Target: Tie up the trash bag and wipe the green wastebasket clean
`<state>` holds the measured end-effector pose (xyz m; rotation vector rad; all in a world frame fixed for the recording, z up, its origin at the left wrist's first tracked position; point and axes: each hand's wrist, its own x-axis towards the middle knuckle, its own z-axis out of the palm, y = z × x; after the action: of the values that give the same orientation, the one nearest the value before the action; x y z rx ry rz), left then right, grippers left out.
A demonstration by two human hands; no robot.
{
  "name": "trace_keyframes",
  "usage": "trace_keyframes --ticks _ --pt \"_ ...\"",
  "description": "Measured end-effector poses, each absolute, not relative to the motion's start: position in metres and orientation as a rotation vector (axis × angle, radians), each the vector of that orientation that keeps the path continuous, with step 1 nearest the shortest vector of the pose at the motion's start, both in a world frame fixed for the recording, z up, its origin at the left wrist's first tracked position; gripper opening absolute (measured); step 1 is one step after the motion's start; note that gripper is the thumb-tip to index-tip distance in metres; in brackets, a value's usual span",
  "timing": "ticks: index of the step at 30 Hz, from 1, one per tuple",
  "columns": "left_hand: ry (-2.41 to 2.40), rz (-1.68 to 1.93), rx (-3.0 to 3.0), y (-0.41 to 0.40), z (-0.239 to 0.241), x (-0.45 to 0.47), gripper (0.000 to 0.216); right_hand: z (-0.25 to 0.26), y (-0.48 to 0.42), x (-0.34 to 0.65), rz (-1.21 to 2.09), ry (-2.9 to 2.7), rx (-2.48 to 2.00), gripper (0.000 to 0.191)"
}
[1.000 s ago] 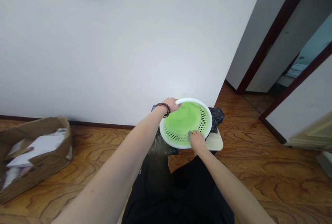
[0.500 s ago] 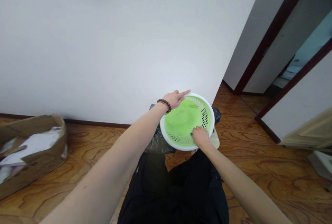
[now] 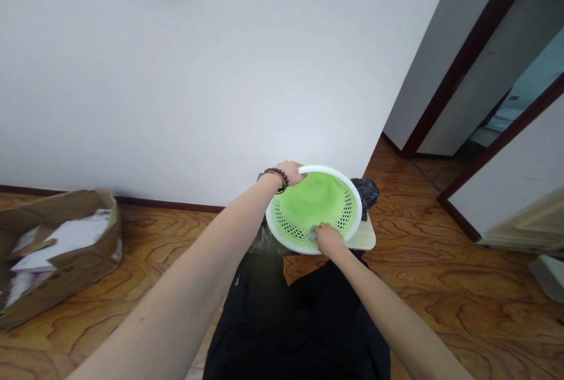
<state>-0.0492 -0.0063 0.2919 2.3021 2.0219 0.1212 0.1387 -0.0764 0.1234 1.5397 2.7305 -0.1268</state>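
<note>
A round plastic basket [image 3: 358, 208] with a white rim, pale green inside and pierced with small holes, is in front of my lap, tilted a little. My left hand [image 3: 291, 172], a beaded bracelet at its wrist, is closed on the basket's far left rim; most of its fingers are hidden. Inside the near right side, my right hand [image 3: 329, 241] is closed on a small grey cloth [image 3: 313, 232] against the basket wall.
Beneath the basket a pale board [image 3: 365, 235] shows. Black plastic bags [image 3: 365, 193] lie beside it. At left on the wooden floor stands a cardboard box [image 3: 88, 256] with papers. A white wall [image 3: 220, 74] rises ahead; a doorway is at right.
My left hand has gone from lying with fingers stretched along the rim to gripping it. My right hand with the cloth has shifted left along the near wall. The basket's tilt has changed.
</note>
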Motion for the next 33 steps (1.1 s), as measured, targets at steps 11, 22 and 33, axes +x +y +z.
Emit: trace_keyframes --ticks 11,22,33 --pt "2.057 0.007 2.181 -0.004 0.298 -0.048 0.041 0.131 -0.061 0.158 0.309 2.663 1.686 0.026" --pt "1.91 -0.029 2.296 0.002 0.299 -0.013 0.042 0.103 -0.08 0.133 -0.089 2.615 1.738 0.032" --pt "2.004 -0.025 2.259 0.003 0.298 -0.019 0.044 0.13 -0.063 0.173 0.3 2.643 1.632 0.027"
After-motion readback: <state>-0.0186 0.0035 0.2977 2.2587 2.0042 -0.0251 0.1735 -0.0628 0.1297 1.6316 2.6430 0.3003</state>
